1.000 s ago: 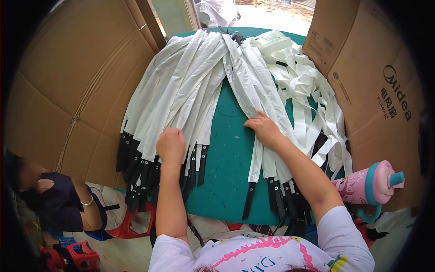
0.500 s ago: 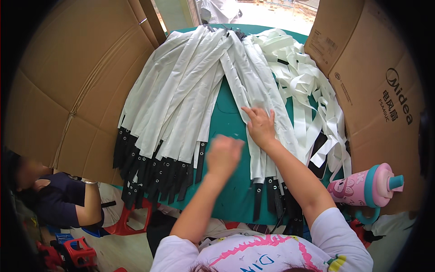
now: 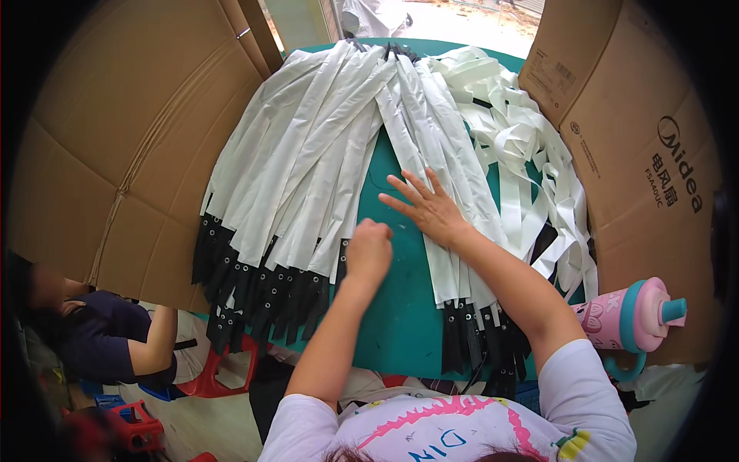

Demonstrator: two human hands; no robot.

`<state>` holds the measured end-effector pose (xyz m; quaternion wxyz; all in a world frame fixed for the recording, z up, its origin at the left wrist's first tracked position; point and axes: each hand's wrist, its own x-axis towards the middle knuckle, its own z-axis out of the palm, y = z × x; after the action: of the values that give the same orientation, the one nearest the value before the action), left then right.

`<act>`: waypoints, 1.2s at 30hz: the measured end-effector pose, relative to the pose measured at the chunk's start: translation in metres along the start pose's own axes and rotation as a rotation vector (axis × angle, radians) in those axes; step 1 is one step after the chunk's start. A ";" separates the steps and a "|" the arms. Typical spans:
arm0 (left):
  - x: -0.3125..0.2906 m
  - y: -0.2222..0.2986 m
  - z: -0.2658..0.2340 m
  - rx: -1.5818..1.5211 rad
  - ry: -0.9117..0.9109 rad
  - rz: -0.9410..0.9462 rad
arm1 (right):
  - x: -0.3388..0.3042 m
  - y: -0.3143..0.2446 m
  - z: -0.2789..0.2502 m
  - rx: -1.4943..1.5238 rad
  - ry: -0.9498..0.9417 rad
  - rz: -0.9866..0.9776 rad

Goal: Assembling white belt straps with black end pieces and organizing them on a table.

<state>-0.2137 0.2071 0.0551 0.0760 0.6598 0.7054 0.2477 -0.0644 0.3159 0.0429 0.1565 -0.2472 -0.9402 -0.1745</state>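
Note:
White fabric strips with black, eyelet-studded ends lie in two fanned bundles, a wide left one (image 3: 285, 162) and a narrower right one (image 3: 454, 162). My right hand (image 3: 433, 214) rests on the edge of the right bundle, fingers spread and stretched out. In the gap between the bundles, my left hand (image 3: 369, 250) is curled closed beside the black ends of the left bundle. Whatever its fingers may hold is hidden. Under everything is a green tabletop (image 3: 396, 308).
Loose white ribbon (image 3: 531, 154) is heaped at the right. A pink tumbler (image 3: 623, 316) with a teal band stands at the right edge. Cardboard panels rise on the left (image 3: 131, 138) and right (image 3: 623, 154). A seated person (image 3: 115, 339) is at lower left, near red stools (image 3: 227, 373).
My right hand has spread its fingers and shifted slightly left. My left hand has moved slightly left, no longer blurred. The right bundle's lower ends have shifted right.

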 end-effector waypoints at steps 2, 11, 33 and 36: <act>0.002 0.004 -0.007 0.074 0.188 -0.021 | -0.001 0.004 0.001 0.014 -0.009 -0.055; 0.009 -0.038 -0.005 -0.025 0.083 -0.275 | 0.004 0.000 0.001 0.103 -0.078 0.072; -0.023 0.013 -0.037 0.207 0.014 -0.197 | 0.031 0.011 -0.037 0.599 -0.244 0.119; -0.039 0.037 -0.009 0.205 -0.081 -0.078 | 0.030 0.001 -0.020 0.447 -0.210 0.086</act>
<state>-0.1797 0.1673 0.0712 0.0461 0.6455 0.7487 0.1440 -0.0848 0.3208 0.0728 0.1162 -0.2631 -0.9551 0.0712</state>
